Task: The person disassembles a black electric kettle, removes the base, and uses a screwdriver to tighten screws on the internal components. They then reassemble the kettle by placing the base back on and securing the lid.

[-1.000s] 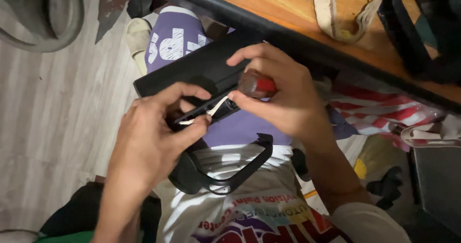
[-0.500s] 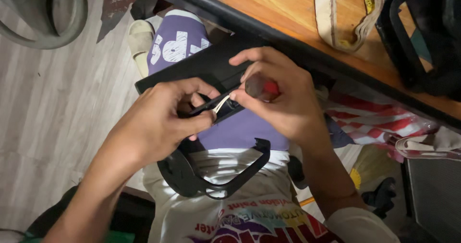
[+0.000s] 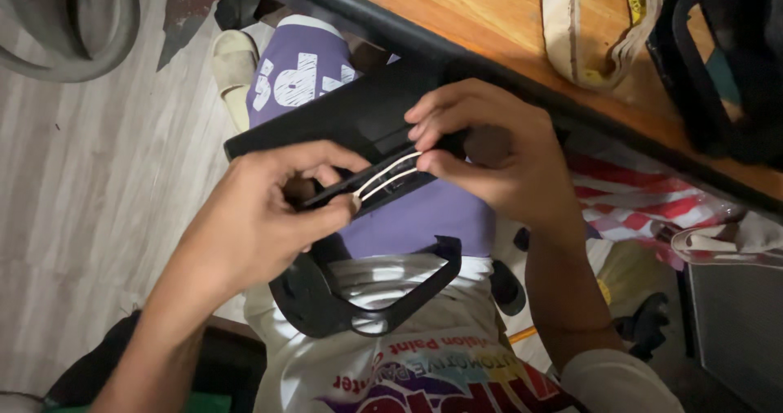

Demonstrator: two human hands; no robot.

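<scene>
My left hand (image 3: 261,213) and my right hand (image 3: 489,152) hold a flat black plastic part (image 3: 342,115) over my lap. Between thumb and fingers of both hands runs a thin white band (image 3: 387,175), stretched along the part's near edge. A curved black bracket (image 3: 359,311) hangs below the part, against my white printed shirt. My right palm hides whatever else that hand holds.
A wooden table (image 3: 489,13) with a dark front edge runs across the top right, with a cloth strap (image 3: 595,38) and a black frame (image 3: 718,70) on it. Purple shorts (image 3: 302,70) cover my lap. Grey plank floor (image 3: 73,201) lies at left; striped bag (image 3: 644,197) at right.
The red object seen in my right hand is now out of sight. The white band is pulled longer between my hands, which have moved slightly apart.
</scene>
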